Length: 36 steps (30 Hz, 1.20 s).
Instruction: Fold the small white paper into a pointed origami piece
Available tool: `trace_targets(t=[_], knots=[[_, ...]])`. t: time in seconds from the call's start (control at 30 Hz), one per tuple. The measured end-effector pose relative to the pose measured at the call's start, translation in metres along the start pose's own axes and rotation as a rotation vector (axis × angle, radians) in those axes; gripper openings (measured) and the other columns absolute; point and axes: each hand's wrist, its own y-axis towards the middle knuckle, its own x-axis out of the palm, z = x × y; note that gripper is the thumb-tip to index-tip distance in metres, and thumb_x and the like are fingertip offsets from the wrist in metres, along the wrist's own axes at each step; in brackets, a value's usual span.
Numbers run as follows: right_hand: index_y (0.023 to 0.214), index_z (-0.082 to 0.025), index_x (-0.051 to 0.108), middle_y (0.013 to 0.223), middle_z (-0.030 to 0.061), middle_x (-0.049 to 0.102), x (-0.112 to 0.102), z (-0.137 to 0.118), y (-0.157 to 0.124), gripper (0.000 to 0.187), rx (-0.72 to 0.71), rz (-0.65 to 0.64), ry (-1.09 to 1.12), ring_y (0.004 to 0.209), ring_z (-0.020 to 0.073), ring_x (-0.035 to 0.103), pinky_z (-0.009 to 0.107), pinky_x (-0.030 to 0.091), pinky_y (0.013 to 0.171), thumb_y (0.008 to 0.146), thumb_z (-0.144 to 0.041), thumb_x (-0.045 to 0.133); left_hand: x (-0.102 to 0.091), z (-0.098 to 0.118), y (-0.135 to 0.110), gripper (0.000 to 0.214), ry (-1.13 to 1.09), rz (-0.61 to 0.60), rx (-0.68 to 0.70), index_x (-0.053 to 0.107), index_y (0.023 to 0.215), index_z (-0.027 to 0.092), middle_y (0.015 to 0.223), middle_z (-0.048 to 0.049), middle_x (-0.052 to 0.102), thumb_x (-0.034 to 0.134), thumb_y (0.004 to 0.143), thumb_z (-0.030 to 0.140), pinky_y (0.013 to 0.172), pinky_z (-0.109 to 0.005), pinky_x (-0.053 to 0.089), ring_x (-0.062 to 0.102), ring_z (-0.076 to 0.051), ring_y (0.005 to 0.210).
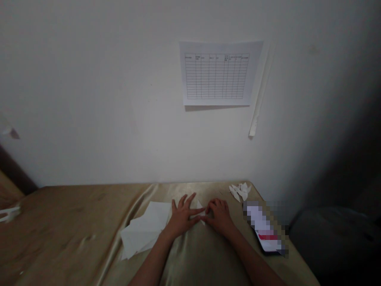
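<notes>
A small white folded piece of paper (199, 204) lies on the cloth-covered table, mostly hidden under my fingers. My left hand (183, 216) is spread wide, its index finger and thumb stretched over the paper and pressing on it. From the other side, my right hand (218, 214) has its fingers curled and bunched at the paper's right edge, with the thumb touching near my left fingertips. Several white paper sheets (149, 228) lie overlapped beside my left forearm. Beyond my right hand sits a little heap of folded white paper pieces (241, 191).
A phone with a lit, blurred screen (264, 228) lies near the table's right edge. The shiny gold-brown tablecloth (74, 222) has creases. A printed table sheet (217, 75) and a narrow white strip (260, 95) are on the wall. A white object (10, 213) is at far left.
</notes>
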Motion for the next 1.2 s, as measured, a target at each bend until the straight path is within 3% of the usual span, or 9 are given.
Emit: trace_targets(t=[0.27,0.53,0.87,1.2], knots=[[0.089,-0.025,0.070,0.115,0.0049,0.063,-0.001,-0.002,-0.001,0.028,0.008,0.011,0.008,0.117,0.0263,0.051,0.040,0.028,0.109,0.076,-0.048,0.078,0.002,0.002,-0.003,0.041,0.020,-0.026,0.013,0.043,0.134,0.063,0.167,0.0093,0.015,0.041,0.093,0.066,0.110,-0.081,0.002,0.016,-0.041,0.152],[0.088,-0.026,0.070,0.113,0.0043,0.063,0.000,-0.001,0.000,0.029,0.000,0.012,-0.001,0.117,0.0260,0.051,0.039,0.029,0.108,0.076,-0.050,0.078,0.000,0.001,0.001,0.052,0.035,-0.080,-0.059,0.036,0.138,0.065,0.166,0.0083,0.022,0.043,0.087,0.074,0.107,-0.084,0.000,0.015,-0.041,0.152],[0.092,-0.025,0.069,0.116,0.0052,0.062,0.000,0.000,0.000,0.026,-0.001,-0.008,-0.007,0.119,0.0272,0.051,0.041,0.028,0.109,0.075,-0.044,0.077,0.009,-0.007,0.007,0.041,0.025,0.024,-0.091,0.032,0.136,0.070,0.160,0.0176,0.033,0.037,0.097,0.060,0.108,-0.083,-0.003,0.021,-0.039,0.151],[0.090,-0.025,0.069,0.118,0.0055,0.062,0.000,0.000,0.001,0.026,0.011,-0.022,-0.010,0.120,0.0281,0.050,0.043,0.027,0.110,0.073,-0.042,0.078,0.021,-0.014,0.016,0.042,0.067,0.147,-0.123,0.039,0.136,0.067,0.159,0.0118,0.038,0.042,0.094,0.061,0.107,-0.083,-0.005,0.022,-0.041,0.150]])
